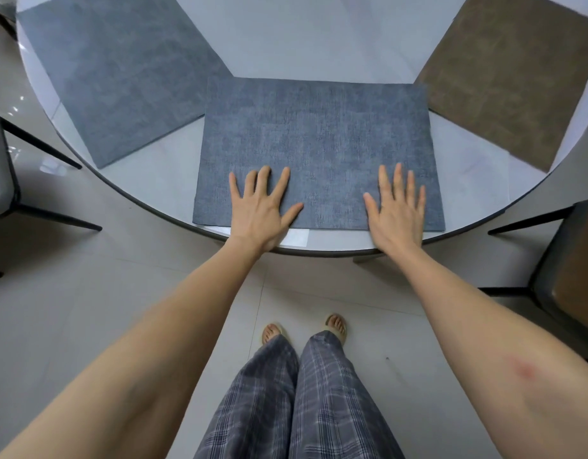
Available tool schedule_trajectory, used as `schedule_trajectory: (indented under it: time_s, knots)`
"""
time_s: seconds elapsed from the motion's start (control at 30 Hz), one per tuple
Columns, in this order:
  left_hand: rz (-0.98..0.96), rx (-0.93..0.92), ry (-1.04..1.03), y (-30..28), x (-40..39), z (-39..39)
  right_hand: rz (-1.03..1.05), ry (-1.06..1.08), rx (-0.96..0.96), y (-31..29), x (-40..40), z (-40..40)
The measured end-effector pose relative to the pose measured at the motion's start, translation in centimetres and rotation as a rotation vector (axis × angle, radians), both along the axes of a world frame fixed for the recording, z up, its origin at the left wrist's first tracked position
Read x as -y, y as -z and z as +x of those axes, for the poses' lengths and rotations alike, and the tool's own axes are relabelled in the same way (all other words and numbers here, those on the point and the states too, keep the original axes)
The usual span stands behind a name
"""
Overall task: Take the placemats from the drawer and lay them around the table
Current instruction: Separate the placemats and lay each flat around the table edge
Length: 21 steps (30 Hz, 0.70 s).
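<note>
A blue-grey placemat [319, 144] was laid flat on the round white table [286, 38], its near edge just short of the table's rim. It was pressed down by both hands. The left hand [261, 210] was spread flat on the near left part of the mat, fingers straight and splayed apart, nothing gripped. The right hand [397, 210] was placed flat on the near right part, its fingers straight and closer together, its heel over the mat's near edge.

A second grey placemat [120, 77] was set at an angle to the left, its corner tucked under or touching the middle mat's far left corner; which could not be told. A brown placemat [504, 77] was set at an angle to the right, its near corner just beside the middle mat. Chairs [1, 167] were seen at either side on the tiled floor [87, 286].
</note>
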<state>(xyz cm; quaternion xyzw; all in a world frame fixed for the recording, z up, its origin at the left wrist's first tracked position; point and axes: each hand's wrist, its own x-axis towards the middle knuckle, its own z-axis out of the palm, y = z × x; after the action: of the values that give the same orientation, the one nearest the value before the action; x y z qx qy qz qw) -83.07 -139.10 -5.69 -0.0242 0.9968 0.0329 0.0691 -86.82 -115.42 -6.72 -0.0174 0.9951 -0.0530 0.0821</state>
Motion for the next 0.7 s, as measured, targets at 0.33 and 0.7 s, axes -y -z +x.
schedule_trajectory:
  time_s: [0.33,0.7]
  knots:
    - [0.195,0.015,-0.466,0.9,4.1,1.6,0.023,0.084,0.066,-0.2,0.4,0.3]
    - [0.136,-0.091,-0.112,-2.4,3.3,-5.6,-0.062,-0.047,-0.028,-2.4,3.7,-5.5]
